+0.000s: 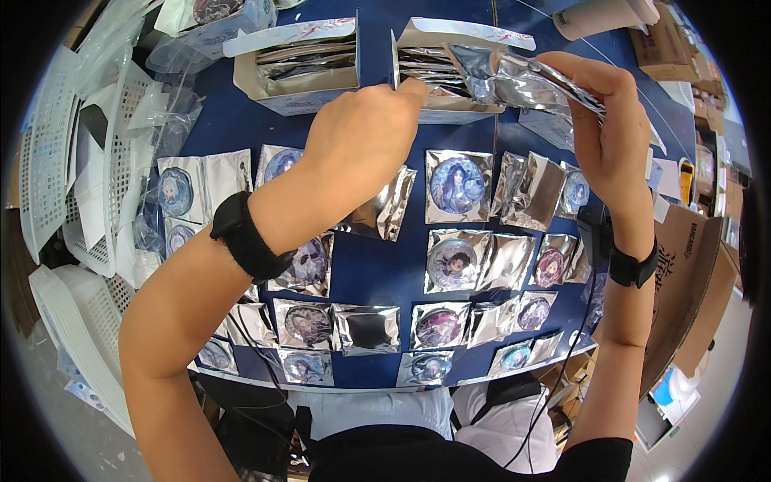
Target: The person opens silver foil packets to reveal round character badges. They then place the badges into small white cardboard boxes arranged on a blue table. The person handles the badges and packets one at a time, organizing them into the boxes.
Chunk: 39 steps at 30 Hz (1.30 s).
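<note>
My right hand point(606, 120) is closed around several silver foil packets point(518, 79), tilted over the right side of an open cardboard box point(462, 116). More foil packets stand in a row inside that box. My left hand point(369, 120) reaches to the box's left end, its fingers bent in at the edge by the packets. What those fingertips grip is hidden. Left of this box stands a second open box point(301, 103), also filled with foil packets. Below both hands lie round picture badges in clear-fronted foil packets, such as a blue one point(457, 184) and a dark one point(455, 262).
White perforated baskets point(120, 161) with clear plastic wrappers line the left side. A brown carton point(683, 297) stands at the right beside the blue table point(365, 281). A pale cup point(598, 18) lies at the far right. Cables hang from both wristbands.
</note>
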Available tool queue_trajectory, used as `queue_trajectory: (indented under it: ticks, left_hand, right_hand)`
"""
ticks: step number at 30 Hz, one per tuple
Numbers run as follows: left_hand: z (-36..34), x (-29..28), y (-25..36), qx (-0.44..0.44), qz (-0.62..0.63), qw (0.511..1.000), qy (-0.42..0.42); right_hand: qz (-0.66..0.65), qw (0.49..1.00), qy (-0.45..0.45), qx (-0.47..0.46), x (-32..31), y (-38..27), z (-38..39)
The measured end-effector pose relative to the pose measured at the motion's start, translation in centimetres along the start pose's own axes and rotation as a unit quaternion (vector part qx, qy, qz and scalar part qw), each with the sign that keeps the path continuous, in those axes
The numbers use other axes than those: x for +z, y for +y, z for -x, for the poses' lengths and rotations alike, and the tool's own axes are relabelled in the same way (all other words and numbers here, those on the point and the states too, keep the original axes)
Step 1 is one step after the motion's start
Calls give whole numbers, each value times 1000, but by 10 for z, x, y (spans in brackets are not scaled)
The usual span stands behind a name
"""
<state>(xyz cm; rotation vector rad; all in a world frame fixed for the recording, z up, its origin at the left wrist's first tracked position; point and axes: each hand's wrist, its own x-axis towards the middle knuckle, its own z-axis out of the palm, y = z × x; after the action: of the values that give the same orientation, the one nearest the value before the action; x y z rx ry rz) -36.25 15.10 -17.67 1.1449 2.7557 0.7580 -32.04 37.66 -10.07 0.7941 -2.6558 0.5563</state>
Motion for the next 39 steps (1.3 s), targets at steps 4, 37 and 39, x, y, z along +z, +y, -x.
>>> queue_trajectory:
  ticks: [4, 37, 39]
  left_hand:
    - [-3, -2, 3, -6, -25, 999, -19]
    - [2, -3, -4, -114, 154, 979, -73]
    - [3, -5, -3, -108, 151, 980, -79]
  right_hand:
    - [36, 997, -56, -37, 8, 3, -2]
    - [143, 985, -94, -16, 66, -21, -9]
    - [155, 983, -93, -13, 69, -22, -6]
